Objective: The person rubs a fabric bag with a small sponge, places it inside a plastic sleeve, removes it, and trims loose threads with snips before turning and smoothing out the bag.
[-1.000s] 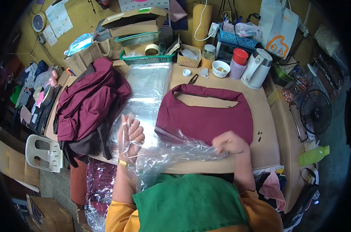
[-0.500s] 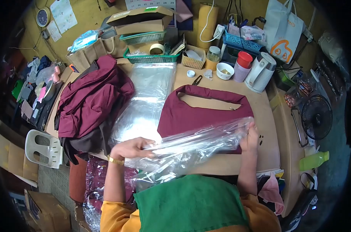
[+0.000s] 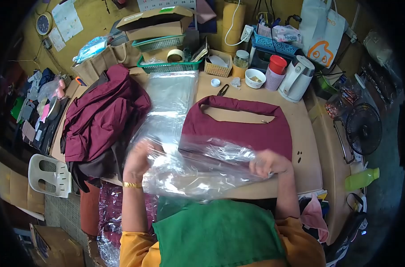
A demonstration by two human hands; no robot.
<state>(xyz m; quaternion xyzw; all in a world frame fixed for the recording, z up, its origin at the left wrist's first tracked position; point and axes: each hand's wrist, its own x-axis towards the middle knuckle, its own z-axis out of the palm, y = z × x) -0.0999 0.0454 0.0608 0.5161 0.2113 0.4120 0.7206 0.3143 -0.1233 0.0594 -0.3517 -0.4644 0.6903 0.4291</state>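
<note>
A clear plastic bag (image 3: 193, 175) stretches between my two hands over the front of the table. My left hand (image 3: 141, 156), smeared by motion, holds its left side. My right hand (image 3: 270, 163) has its fingers closed on the right end of the bag. Behind the plastic lies a maroon shoulder bag (image 3: 238, 133), flat with its strap loop facing away, its lower part seen through the film. To its left is a stack of flat clear plastic bags (image 3: 171, 95). Maroon bags (image 3: 102, 115) with dark parts are heaped at the far left of the table.
Small scissors or snips (image 3: 222, 90), a white cap (image 3: 215, 82), a bowl (image 3: 255, 78) and a kettle (image 3: 297, 80) stand along the back. Green baskets (image 3: 167, 66) carry a cardboard box (image 3: 155, 23). A plastic chair (image 3: 50, 175) is at left, a fan (image 3: 364, 128) at right.
The plastic bag has been lowered and spread wider. My right hand has moved down and left, my left hand slightly up and left. The maroon shoulder bag stays in place.
</note>
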